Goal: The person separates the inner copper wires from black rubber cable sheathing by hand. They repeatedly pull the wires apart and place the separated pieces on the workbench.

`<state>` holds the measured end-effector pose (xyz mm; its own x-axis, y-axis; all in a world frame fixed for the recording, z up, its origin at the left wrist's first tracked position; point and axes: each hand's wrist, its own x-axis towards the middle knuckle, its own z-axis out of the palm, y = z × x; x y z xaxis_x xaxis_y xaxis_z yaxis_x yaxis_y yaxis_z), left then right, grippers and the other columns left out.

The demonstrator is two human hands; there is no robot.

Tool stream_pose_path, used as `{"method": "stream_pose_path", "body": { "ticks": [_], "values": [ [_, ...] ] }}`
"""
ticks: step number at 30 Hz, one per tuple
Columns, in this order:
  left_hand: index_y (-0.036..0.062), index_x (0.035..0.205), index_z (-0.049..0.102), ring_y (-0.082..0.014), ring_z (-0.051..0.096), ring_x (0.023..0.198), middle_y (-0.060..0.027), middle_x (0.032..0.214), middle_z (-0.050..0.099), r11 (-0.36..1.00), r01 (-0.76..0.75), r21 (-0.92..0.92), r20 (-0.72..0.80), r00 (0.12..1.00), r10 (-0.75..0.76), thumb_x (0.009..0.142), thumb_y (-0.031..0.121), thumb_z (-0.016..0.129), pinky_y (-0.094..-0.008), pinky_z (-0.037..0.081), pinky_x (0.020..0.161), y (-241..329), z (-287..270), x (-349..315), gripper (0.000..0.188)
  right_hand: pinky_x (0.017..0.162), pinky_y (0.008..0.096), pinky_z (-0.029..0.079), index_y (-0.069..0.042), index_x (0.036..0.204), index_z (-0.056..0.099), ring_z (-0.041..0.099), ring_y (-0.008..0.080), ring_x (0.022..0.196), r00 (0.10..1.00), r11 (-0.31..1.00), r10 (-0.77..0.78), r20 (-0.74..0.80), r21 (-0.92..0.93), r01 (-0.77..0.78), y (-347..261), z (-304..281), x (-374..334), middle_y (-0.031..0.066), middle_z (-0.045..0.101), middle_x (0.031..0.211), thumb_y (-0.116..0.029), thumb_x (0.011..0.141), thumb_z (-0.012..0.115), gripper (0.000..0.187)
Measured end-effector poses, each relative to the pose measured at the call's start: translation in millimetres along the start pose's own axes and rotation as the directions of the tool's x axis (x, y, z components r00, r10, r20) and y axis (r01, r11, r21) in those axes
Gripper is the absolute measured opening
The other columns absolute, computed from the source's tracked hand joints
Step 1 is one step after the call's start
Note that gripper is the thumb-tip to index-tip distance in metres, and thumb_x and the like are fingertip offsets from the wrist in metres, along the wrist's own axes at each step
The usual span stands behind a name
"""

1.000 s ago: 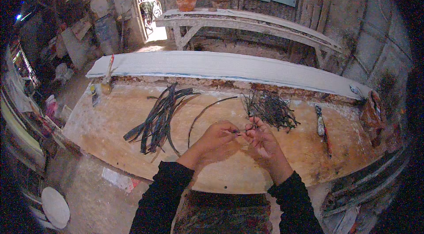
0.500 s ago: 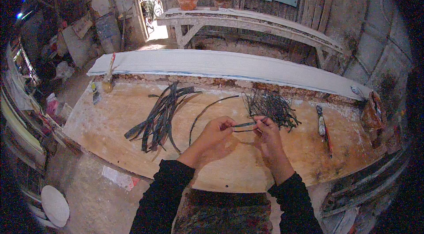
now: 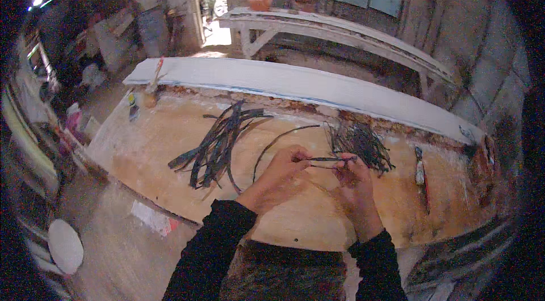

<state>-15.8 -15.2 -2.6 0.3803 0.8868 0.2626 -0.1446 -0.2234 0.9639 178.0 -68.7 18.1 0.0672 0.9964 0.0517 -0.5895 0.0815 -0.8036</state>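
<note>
pinching a dark strip [image 3: 326, 159], the left hand [image 3: 284, 167] and right hand [image 3: 356, 179] hold it drawn out in two strands above the table [image 3: 306, 221]. just past them lie a loose curved strip [image 3: 277, 138], a heap of flat strips [image 3: 218, 150] to the left and, close behind the right hand, a dark tangled bundle [image 3: 368, 145]; a slim tool [image 3: 420, 176] lies farther right. a long white board [image 3: 301, 82] borders the back, and a clay-coloured pot [image 3: 260, 0] stands on a second table [image 3: 318, 24] beyond. a second ago the hands nearly met; now a gap parts them, spanned by the strip.
</note>
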Motion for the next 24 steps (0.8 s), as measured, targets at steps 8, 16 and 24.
{"method": "stream_pose_path", "body": {
  "ticks": [8, 16, 24],
  "values": [
    [0.0087, 0.095, 0.053, -0.0138, 0.051, 0.078, -0.0020, 0.090, 0.048, 0.915, 0.319, -0.248, 0.066, 0.948, -0.312, 0.085, 0.010, 0.059, -0.0306, 0.047, 0.063, -6.3, 2.9, 4.6, 0.012, 0.064, 0.0266, 0.048, -0.004, 0.104, 0.056, 0.060, 0.0179, 0.076, 0.993, 0.989, -0.002, 0.118, -0.147, 0.019, 5.8, -18.9, 0.3, 0.0065, 0.063, 0.087, -0.021, 0.082, 0.065, 0.029],
    [0.0030, 0.095, 0.059, -0.0060, 0.052, 0.066, 0.0024, 0.072, 0.055, 0.981, 0.171, -0.097, -0.014, 0.985, -0.173, 0.078, 0.011, 0.067, -0.0212, 0.043, 0.059, -20.4, 0.2, 8.7, 0.021, 0.060, 0.0277, 0.047, -0.003, 0.105, 0.056, 0.060, 0.0186, 0.074, 0.998, 0.983, 0.012, 0.062, -0.181, 0.000, 2.3, -13.1, -3.0, 0.0076, 0.063, 0.088, -0.026, 0.087, 0.059, 0.029],
    [0.0026, 0.099, 0.057, -0.0062, 0.052, 0.064, 0.0017, 0.071, 0.056, 0.971, 0.126, -0.201, 0.076, 0.991, -0.113, 0.077, 0.006, 0.066, -0.0211, 0.043, 0.057, -32.1, -4.1, 14.2, 0.024, 0.057, 0.0268, 0.047, -0.004, 0.097, 0.058, 0.060, 0.0188, 0.069, 0.991, 0.988, 0.015, 0.131, -0.153, 0.005, 5.9, -22.1, 2.2, 0.0073, 0.062, 0.081, -0.027, 0.085, 0.062, 0.026]
  ]
}}
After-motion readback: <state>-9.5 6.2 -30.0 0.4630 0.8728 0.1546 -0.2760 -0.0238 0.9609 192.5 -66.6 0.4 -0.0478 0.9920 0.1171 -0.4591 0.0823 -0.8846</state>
